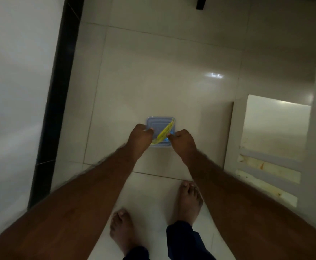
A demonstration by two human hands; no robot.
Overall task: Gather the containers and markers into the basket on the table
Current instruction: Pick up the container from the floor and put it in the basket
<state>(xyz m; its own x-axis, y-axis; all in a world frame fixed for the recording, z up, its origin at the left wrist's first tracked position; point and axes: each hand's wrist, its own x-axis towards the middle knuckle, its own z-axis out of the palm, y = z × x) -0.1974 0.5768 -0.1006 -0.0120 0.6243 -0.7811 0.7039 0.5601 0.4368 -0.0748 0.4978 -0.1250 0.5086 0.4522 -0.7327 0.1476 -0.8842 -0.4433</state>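
Observation:
A square container with a pale blue lid (158,124) is held over the tiled floor in front of me. My left hand (139,140) grips its left edge with the thumb on the lid. My right hand (183,142) grips its right edge the same way. A yellow marker (162,134) lies slantwise across the lid between my thumbs. The container's body is mostly hidden under the lid and my hands. No basket or table top shows in this view.
Glossy cream floor tiles (153,72) stretch ahead. A white wall with a black skirting strip (56,109) runs along the left. White furniture with slats (273,147) stands at the right. A dark furniture leg (201,2) shows at the top. My bare feet stand below.

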